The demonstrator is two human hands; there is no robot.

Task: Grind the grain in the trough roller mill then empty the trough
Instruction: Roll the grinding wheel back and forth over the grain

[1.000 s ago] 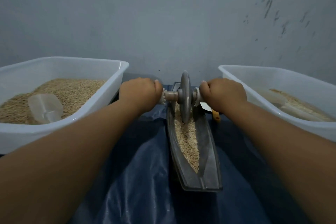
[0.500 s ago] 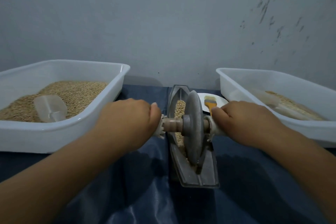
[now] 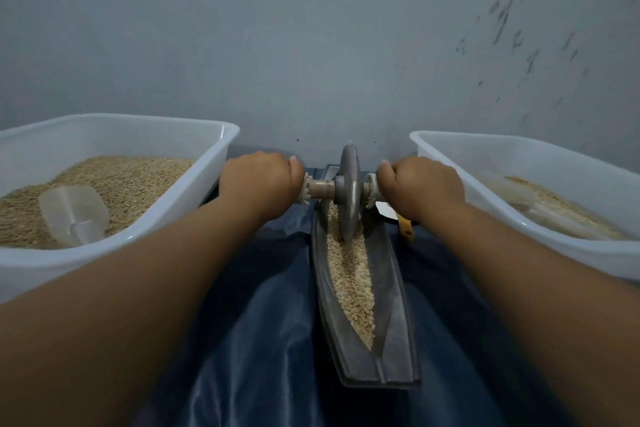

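From the head view, the left hand (image 3: 260,184) and right hand (image 3: 419,185) have fingers wrapped round the axle (image 3: 320,188), the roller wheel (image 3: 348,194) between them. Below them, grain (image 3: 349,274) fills the trough (image 3: 391,288). Even downward pressure from both sides should keep the wheel upright.

My left hand (image 3: 260,184) and right hand (image 3: 420,185) cover the axle handles, so the grips can't be seen. The wheel (image 3: 349,191) hides the far end of the trough (image 3: 391,291) and the grain (image 3: 349,274) under it. My right wrist covers most of the white plate (image 3: 387,210) and the brush (image 3: 405,227); only its yellow handle shows. The left tub (image 3: 221,135) and right tub (image 3: 450,146) are cut off by the frame edges. Contents of the right tub are blurry.
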